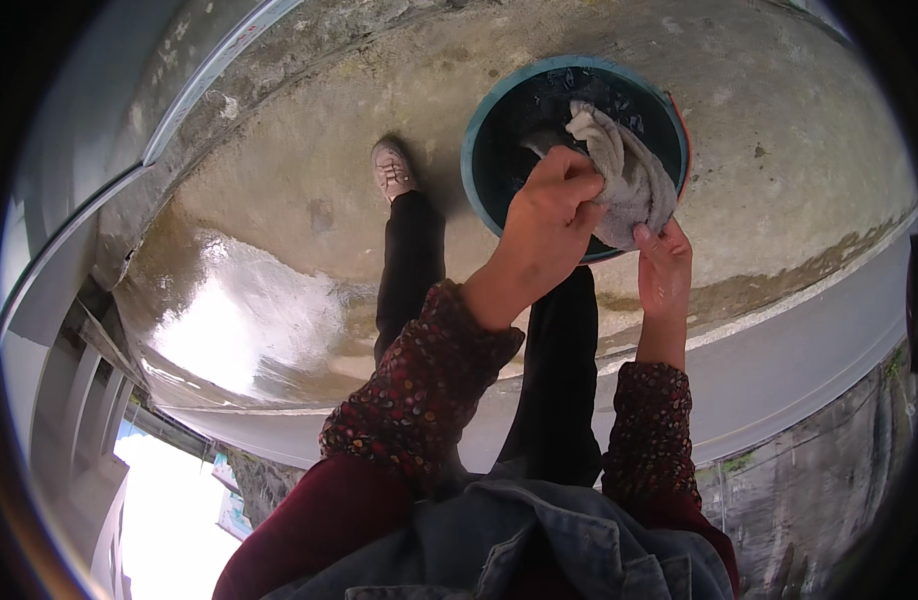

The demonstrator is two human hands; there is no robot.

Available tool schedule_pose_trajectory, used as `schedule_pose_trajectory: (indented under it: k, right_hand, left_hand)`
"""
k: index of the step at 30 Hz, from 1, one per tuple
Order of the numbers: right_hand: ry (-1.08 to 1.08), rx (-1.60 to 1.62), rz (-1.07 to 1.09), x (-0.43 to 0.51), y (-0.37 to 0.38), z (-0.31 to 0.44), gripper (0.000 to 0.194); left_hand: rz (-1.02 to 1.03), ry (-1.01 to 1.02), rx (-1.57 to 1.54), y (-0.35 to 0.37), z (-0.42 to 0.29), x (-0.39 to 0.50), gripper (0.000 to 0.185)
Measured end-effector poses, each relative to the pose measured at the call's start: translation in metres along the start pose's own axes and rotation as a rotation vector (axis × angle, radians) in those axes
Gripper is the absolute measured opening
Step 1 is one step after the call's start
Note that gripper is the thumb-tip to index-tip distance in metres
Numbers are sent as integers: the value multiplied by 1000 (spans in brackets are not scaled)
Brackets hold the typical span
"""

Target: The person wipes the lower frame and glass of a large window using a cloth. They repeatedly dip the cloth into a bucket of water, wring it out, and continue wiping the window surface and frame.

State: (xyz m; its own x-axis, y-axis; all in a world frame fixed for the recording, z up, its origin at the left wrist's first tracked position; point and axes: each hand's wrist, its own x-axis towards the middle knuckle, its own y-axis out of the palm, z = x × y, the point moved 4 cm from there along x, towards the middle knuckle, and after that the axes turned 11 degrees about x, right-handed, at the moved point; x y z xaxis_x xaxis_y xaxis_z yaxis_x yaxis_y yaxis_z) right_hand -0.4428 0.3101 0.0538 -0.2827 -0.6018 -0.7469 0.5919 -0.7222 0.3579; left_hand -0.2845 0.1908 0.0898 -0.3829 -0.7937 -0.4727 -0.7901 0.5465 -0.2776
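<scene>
A wet, greyish-white cloth [628, 172] is bunched between my two hands over a round teal plastic basin [469, 154]. Its upper end is folded and twisted. My left hand [553, 199] pinches the cloth from its left side, with the fingers curled. At the lower right edge, my right hand [664, 262] grips the fabric between thumb and fingers; some of those fingers are hidden behind it. Dark water [504, 131] with a few glints lies in the basin below. Part of the basin's right rim shows a reddish-orange edge.
The basin stands on a stained concrete floor [309, 135]. My pink shoe [391, 169] and black trouser leg [412, 262] are left of it. A shiny wet patch [234, 315] spreads farther left, and a low pale ledge [789, 382] runs behind me.
</scene>
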Motion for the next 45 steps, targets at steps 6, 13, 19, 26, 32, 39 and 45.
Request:
schedule_pose_trajectory:
  k: [6,13,19,26,32,39,45]
  right_hand:
    - [-200,-1094,-246,98,-23,-10,45]
    - [-194,-1902,253,178,-75,-152,34]
    - [17,-1624,162,138,-103,-163,41]
    - [-237,-1209,118,-22,26,-41,77]
    - [-294,-1373,212,-102,61,19,65]
    - [-605,-1296,271,-146,90,48,36]
    - [-489,-1231,403,-187,115,62,33]
  left_hand:
    - [-71,-79,489,9,128,54,22]
    - [283,-25,853,85,196,70,41]
    - [196,-121,629,90,223,39,41]
    - [58,-457,48,46,78,-47,36]
    - [217,-492,-387,19,-12,-106,36]
    - [92,-472,-339,-4,31,-112,50]
    - [224,-720,-1149,42,55,-63,83]
